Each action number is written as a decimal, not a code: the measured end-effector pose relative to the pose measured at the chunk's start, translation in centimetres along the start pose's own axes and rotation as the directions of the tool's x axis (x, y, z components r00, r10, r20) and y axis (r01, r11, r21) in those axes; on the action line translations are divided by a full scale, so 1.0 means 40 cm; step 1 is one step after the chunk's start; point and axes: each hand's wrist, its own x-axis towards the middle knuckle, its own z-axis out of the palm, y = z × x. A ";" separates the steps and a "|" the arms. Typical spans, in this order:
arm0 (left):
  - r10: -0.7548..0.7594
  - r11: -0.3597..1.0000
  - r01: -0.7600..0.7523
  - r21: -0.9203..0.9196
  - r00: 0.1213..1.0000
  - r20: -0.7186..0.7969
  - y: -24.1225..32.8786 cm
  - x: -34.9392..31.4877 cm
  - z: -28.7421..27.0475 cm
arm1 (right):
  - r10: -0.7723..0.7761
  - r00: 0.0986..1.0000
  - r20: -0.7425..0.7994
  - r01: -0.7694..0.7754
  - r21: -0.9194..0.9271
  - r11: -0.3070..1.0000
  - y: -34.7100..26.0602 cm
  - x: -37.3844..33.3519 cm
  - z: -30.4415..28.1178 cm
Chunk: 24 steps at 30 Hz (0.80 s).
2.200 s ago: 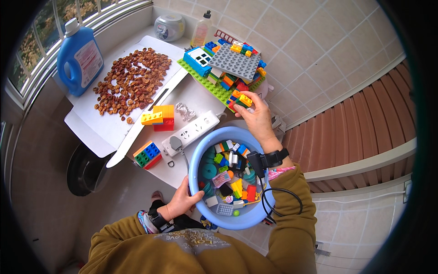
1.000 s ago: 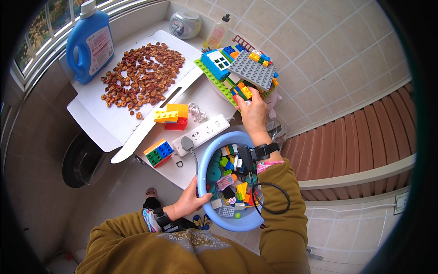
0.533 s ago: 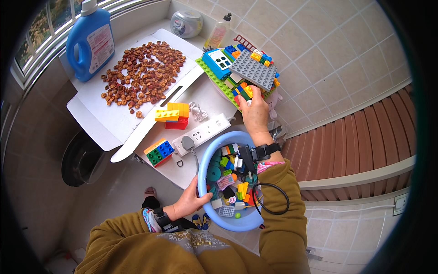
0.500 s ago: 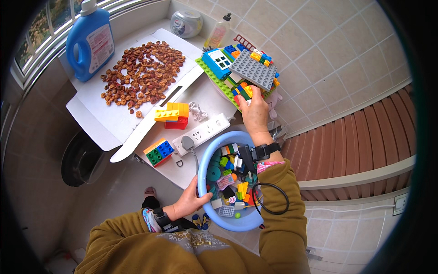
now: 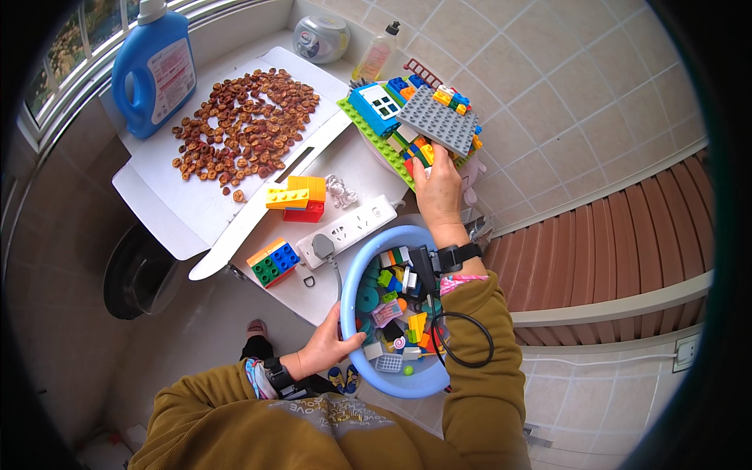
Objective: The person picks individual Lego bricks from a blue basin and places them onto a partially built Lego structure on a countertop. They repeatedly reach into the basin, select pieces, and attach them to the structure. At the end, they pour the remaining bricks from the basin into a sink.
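My left hand (image 5: pixel 329 345) is closed on the rim of a light blue basin (image 5: pixel 358 274), thumb inside. Loose toy bricks and small toy parts fill the basin's bottom. Farther off, my right hand (image 5: pixel 440 192) reaches past the basin to a toy brick model on a green baseplate (image 5: pixel 370 138). Its fingers are closed around a small cluster of coloured toy bricks (image 5: pixel 421 157) at the model's near side, and partly hide it. A grey studded plate (image 5: pixel 439 119) lies slanted over the model, beside a blue block with a white window (image 5: pixel 376 106).
Two brick stacks, one yellow and red (image 5: pixel 296 197), one mixed (image 5: pixel 274 262), stand near a white power strip (image 5: pixel 352 227) with a plug in it. Dried fruit slices (image 5: pixel 243 125) cover an opened white carton (image 5: pixel 168 211). A blue detergent jug (image 5: pixel 157 74) stands at far left.
My right hand shifts very slightly at the model, fingers staying on the bricks near the grey plate. The left hand keeps its hold on the basin.
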 end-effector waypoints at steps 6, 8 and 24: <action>-0.058 0.998 0.058 -0.009 0.998 -0.012 0.038 -0.009 0.004 | -0.042 0.996 0.072 0.042 0.005 0.999 -0.007 0.001 -0.004; -0.083 0.997 0.083 -0.009 0.997 -0.006 0.045 -0.010 0.004 | -0.069 0.997 0.044 0.068 0.018 0.998 -0.006 0.003 -0.004; -0.081 0.997 0.081 0.001 0.997 -0.005 0.041 -0.010 0.001 | -0.034 0.999 -0.024 0.035 0.020 0.999 0.009 -0.055 -0.057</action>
